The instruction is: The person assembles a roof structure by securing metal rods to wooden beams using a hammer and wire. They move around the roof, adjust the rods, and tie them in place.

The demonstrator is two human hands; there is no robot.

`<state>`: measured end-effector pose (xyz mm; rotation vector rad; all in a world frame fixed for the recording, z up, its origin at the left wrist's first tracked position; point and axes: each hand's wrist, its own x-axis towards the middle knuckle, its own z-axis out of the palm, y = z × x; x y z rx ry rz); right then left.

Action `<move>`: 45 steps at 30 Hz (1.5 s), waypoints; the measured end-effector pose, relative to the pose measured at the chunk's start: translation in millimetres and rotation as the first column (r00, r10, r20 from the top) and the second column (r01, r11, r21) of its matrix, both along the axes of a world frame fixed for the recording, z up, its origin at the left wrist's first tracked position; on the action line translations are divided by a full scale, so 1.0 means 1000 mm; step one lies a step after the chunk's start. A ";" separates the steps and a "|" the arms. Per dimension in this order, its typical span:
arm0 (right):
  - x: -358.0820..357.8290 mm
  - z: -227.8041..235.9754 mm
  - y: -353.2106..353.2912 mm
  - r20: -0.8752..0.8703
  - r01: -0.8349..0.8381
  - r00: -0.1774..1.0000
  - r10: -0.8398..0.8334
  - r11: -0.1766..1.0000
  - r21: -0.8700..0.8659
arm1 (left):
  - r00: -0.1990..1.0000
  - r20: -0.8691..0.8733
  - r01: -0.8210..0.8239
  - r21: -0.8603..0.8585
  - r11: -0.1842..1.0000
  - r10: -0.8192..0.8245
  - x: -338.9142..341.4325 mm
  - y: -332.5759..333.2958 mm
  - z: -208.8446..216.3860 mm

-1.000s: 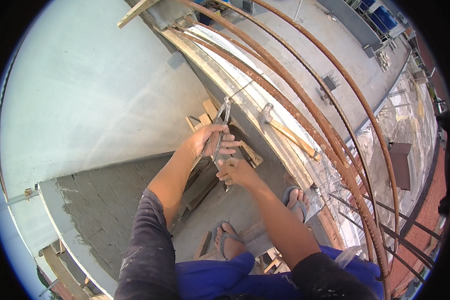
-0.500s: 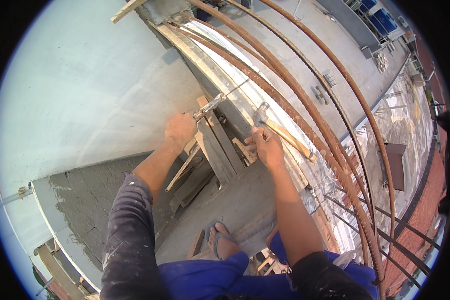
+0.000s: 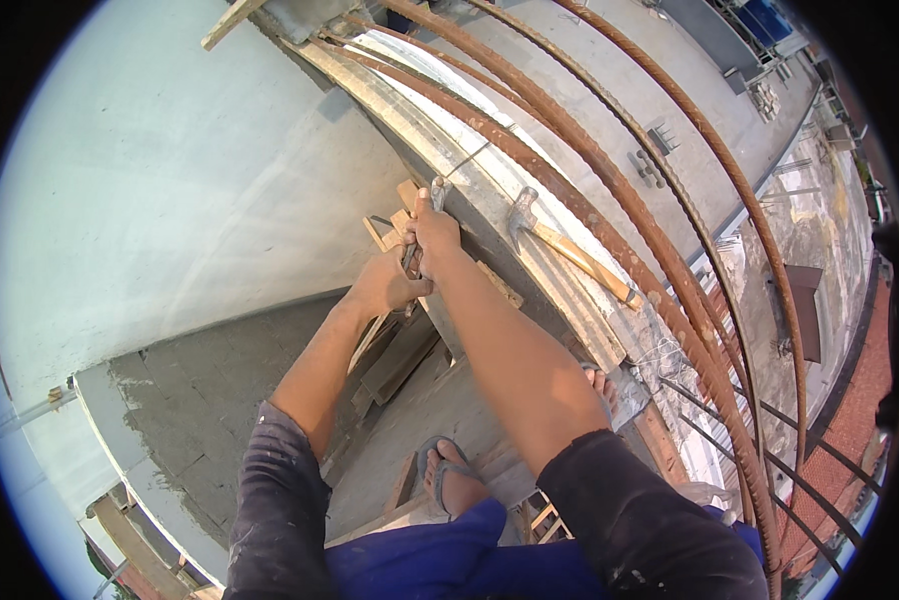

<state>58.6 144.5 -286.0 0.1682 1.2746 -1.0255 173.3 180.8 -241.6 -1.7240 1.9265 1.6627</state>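
Note:
Both hands are together on a slim, mortar-spattered metal tool (image 3: 439,188), whose exact kind I cannot make out. My left hand (image 3: 382,284) is closed round its lower part. My right hand (image 3: 434,238) grips it higher up, the thumb pointing up along it; most of the tool is hidden by the fingers. Just right of the hands, a claw hammer (image 3: 582,258) with a wooden handle lies on the pale ledge (image 3: 490,185), touched by neither hand. Wooden boards (image 3: 400,362) stand and lean in the gap beneath my hands.
Rusty rebar rods (image 3: 610,170) arc along the right side. A smooth pale wall (image 3: 190,170) rises at left, above a partly plastered grey block surface (image 3: 200,400). My sandalled foot (image 3: 455,480) stands on concrete below. Thin dark bars (image 3: 820,510) stick out at lower right.
My right hand has left the hammer's side and moved left and up onto the metal tool. My left hand has shifted slightly down and right. The hammer stays lying on the ledge.

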 end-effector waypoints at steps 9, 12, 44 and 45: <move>-0.011 0.001 0.012 0.382 0.115 0.923 -0.038 0.977 -0.180 | 0.763 -0.201 -0.119 0.890 0.440 0.614 0.029 -0.007 -0.024; -0.035 0.002 0.020 0.338 -0.078 0.930 0.149 0.974 -0.214 | 0.686 -0.159 -0.278 0.845 0.457 0.710 -0.007 0.026 -0.026; -0.006 -0.001 0.008 -0.008 -0.123 0.992 0.123 0.987 -0.108 | 0.982 0.190 0.037 -0.188 0.982 -0.001 0.015 0.011 0.017; -0.004 0.001 0.005 0.047 -0.102 0.993 0.109 0.985 -0.138 | 0.977 0.214 0.043 -0.173 0.984 -0.005 0.021 0.002 0.017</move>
